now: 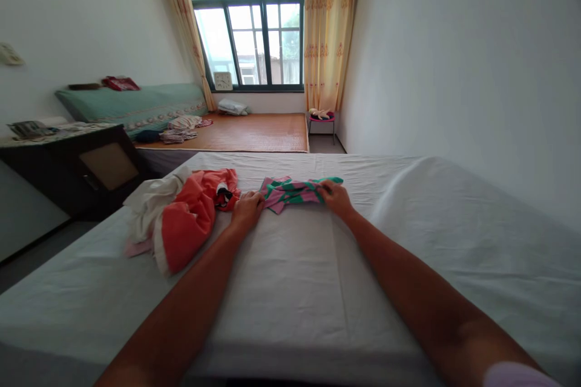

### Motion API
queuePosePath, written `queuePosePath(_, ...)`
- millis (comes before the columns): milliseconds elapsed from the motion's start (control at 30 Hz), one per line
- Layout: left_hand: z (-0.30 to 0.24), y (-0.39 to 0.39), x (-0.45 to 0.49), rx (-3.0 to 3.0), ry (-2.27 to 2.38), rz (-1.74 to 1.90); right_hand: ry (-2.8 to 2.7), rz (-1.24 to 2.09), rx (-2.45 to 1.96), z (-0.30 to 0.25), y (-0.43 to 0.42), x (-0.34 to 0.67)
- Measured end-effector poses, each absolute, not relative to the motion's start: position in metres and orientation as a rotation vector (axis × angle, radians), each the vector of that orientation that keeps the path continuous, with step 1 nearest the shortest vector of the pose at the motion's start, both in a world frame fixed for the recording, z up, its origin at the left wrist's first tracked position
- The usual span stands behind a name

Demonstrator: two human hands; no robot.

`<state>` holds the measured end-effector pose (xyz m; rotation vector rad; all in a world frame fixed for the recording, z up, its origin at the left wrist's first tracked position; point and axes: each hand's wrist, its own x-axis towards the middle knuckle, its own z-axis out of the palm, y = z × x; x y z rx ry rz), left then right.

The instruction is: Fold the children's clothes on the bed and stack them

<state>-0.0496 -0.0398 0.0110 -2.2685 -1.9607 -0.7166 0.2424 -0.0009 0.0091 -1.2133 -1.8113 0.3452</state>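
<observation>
A small green-and-pink striped garment (295, 191) lies bunched on a white bed sheet (290, 290) in front of me. My left hand (246, 209) grips its left end with the fingers closed. My right hand (334, 198) grips its right end, fingers closed too. Both arms reach forward across the bed. Just left of my left hand lies a heap of clothes: an orange-red garment (190, 217) and a white one (147, 202).
A dark cabinet (77, 172) stands left of the bed. Beyond it is a second bed with a woven mat (254, 132), green bedding (131, 103) and folded clothes. A small pink stool (321, 118) stands by the curtain under the window. A wall runs along the right.
</observation>
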Motion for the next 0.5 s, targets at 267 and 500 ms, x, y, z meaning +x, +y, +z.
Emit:
queuePosePath(267,0.024,-0.032,-0.053,-1.952,-2.031,-1.967,-0.888,0.612,-0.979,0.03,0.004,0.306)
queuePosePath(500,0.028,-0.036,-0.057,-1.862,-2.011,-2.302,-1.323,0.606,-1.094,0.038,-0.011,0.301)
